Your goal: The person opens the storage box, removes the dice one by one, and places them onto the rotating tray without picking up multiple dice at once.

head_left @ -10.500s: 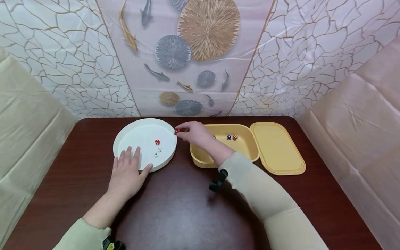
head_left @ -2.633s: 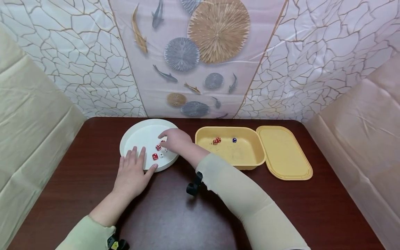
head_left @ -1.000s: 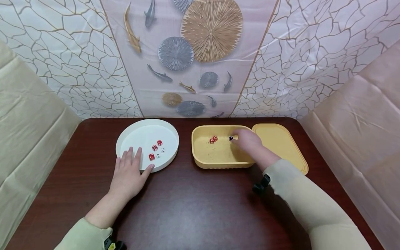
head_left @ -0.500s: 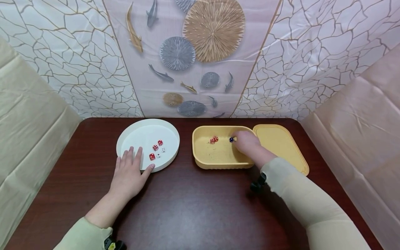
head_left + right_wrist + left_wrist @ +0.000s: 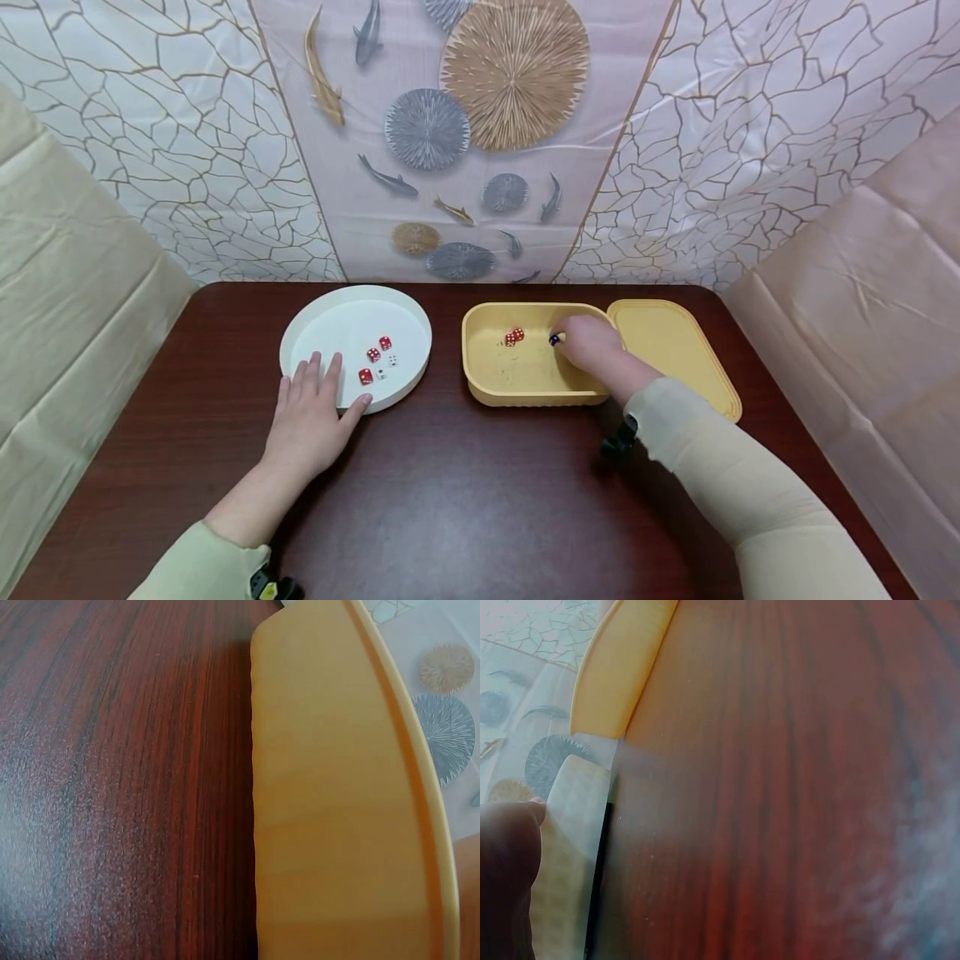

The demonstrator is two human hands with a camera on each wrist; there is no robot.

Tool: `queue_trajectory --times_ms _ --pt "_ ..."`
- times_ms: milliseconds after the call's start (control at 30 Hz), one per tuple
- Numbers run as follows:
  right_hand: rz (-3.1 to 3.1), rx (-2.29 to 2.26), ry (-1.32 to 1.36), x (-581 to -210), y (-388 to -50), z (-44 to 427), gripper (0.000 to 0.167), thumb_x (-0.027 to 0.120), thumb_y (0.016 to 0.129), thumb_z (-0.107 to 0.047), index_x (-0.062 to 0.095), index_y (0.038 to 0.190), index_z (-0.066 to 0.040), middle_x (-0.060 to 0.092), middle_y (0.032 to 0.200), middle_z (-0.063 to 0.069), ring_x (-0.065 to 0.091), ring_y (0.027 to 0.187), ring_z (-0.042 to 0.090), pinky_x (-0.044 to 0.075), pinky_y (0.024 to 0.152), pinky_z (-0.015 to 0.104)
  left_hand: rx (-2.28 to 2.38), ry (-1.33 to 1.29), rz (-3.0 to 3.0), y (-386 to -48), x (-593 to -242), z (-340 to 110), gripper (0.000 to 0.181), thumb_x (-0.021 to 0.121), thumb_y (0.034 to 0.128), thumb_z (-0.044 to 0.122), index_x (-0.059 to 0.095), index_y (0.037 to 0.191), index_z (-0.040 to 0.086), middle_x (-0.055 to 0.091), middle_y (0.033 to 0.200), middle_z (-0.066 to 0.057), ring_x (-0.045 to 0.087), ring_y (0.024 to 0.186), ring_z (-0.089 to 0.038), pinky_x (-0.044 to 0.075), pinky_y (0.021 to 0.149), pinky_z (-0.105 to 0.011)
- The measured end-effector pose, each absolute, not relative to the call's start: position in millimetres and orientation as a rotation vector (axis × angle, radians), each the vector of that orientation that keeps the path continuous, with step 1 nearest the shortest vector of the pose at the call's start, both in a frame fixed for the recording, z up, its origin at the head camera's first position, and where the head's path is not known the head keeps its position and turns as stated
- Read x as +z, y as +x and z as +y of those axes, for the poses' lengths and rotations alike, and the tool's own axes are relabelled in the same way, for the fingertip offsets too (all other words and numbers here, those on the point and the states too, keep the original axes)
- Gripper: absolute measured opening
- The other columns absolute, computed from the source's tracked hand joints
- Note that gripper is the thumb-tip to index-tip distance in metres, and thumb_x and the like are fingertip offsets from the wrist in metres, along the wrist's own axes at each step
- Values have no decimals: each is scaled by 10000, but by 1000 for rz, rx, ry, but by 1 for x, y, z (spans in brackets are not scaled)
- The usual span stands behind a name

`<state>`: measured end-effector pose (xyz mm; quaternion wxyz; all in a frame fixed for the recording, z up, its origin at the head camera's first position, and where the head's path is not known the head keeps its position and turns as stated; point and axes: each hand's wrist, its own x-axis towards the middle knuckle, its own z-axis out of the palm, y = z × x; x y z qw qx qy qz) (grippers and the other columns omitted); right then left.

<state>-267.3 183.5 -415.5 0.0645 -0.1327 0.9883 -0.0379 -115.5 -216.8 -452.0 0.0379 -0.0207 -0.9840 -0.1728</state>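
My left hand [image 5: 310,421] rests with straight fingers over the near-left rim of the round white tray [image 5: 322,310]. On that tray lie three red dice, one of them a red die [image 5: 365,377] nearest my thumb, and two white dice, one a white die [image 5: 392,361]. My right hand [image 5: 590,343] reaches into the yellow container [image 5: 487,379] and pinches a dark blue die [image 5: 554,339] between thumb and fingertips, low near its floor. Two red dice [image 5: 513,337] sit close together left of it. The wrist views show neither the dice nor the right fingers.
Right of the container lies its yellow lid [image 5: 667,350], partly behind my right forearm. Tray and container stand apart near the back of the dark wooden table [image 5: 465,500]. A patterned cloth [image 5: 510,208] hangs behind.
Earlier my right hand brought red dice to the tray, then went back to the container. In the last half second the blue die has tilted and shifted slightly nearer. My left hand stays put.
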Motion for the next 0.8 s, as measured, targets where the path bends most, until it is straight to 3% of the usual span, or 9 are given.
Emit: queue_trajectory --times_ms 133,567,800 --pt "2990 -107 -409 -416 -267 184 252 640 940 -221 737 1163 -156 703 1184 78 639 1082 286 514 862 467 -530 -69 -3012 -116 -453 -217 810 457 1000 552 219 1564 21 174 1574 -319 123 1457 -489 43 1168 -619" --pt "3001 -173 -377 -415 -266 186 301 649 951 -272 715 1211 -134 686 1229 92 601 1169 319 458 982 489 -541 -75 -3013 -117 -450 -216 812 449 1002 556 217 1565 20 172 1571 -325 122 1455 -493 42 1164 -628" --pt "3005 -222 -379 -414 -264 184 328 655 952 -323 708 1235 -166 682 1241 90 600 1169 330 465 969 498 -538 -74 -3015 -117 -452 -217 812 462 999 547 217 1565 18 166 1574 -322 120 1455 -495 42 1165 -626"
